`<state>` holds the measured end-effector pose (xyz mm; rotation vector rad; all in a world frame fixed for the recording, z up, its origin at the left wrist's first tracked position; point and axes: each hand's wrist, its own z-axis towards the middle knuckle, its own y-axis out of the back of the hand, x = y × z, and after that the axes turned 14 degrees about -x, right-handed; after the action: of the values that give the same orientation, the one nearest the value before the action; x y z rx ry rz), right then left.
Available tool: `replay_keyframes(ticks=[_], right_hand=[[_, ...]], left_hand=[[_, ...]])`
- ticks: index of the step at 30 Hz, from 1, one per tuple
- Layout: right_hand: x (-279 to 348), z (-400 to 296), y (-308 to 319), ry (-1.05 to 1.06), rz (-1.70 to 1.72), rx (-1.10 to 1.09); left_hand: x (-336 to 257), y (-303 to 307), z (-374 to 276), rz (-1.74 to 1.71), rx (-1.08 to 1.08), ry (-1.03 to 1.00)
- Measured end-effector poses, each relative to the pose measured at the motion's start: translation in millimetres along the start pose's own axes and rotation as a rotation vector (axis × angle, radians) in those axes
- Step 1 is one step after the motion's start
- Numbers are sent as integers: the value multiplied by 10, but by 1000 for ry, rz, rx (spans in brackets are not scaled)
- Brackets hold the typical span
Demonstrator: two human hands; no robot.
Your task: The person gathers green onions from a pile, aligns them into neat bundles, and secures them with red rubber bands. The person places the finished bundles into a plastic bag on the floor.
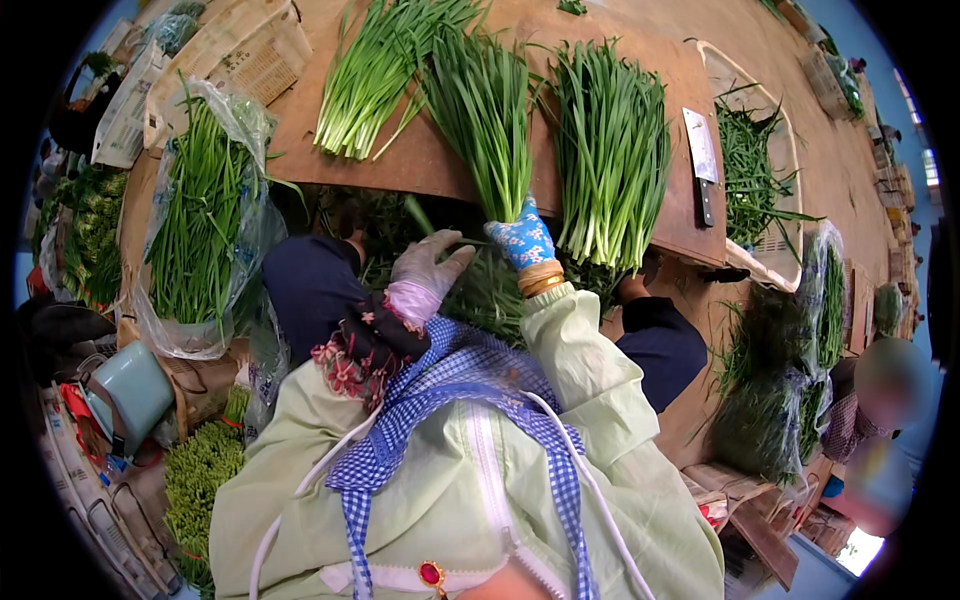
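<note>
My right hand [525, 236], in a blue flowered glove, grips the pale stem ends of a bunch of Chinese chives [491, 120]. The leaves fan away from me over the brown board [420, 161]. To the left, my left hand [431, 270] wears a thin whitish glove; its fingers are apart and I see nothing held in them. A blurred green leaf [418, 215] shows just beyond its fingertips. Loose green leaves [487, 300] lie below both hands, between my knees. A lighter chive pile [375, 82] lies left on the board, a thick darker one [611, 150] right.
A cleaver [701, 150] with a black handle lies near the board's right edge. Beyond it stands a pale plastic basket [796, 195] of loose leaves. Bagged chives [199, 217] stand at left, near a blue-green stool [131, 394]. At far right a person [855, 420] is partly visible.
</note>
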<state>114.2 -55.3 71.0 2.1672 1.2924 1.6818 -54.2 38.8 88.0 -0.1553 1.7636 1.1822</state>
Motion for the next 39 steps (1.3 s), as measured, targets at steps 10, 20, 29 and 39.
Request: replay_keyframes(ticks=[10,20,29,39], right_hand=[[207,-736,-59,307,-224,-90],[-1486,-1043,-44,259,-600,638],[-447,-952,319,283,182,-20],[-14,-413,104,-213,592,241]], left_hand=[[-282,-401,439,-1170,270,962],[243,-144,635,-1704,771,909],[236,-217,554,-1628,675,933],[-100,5,340,-1455,300,1134]])
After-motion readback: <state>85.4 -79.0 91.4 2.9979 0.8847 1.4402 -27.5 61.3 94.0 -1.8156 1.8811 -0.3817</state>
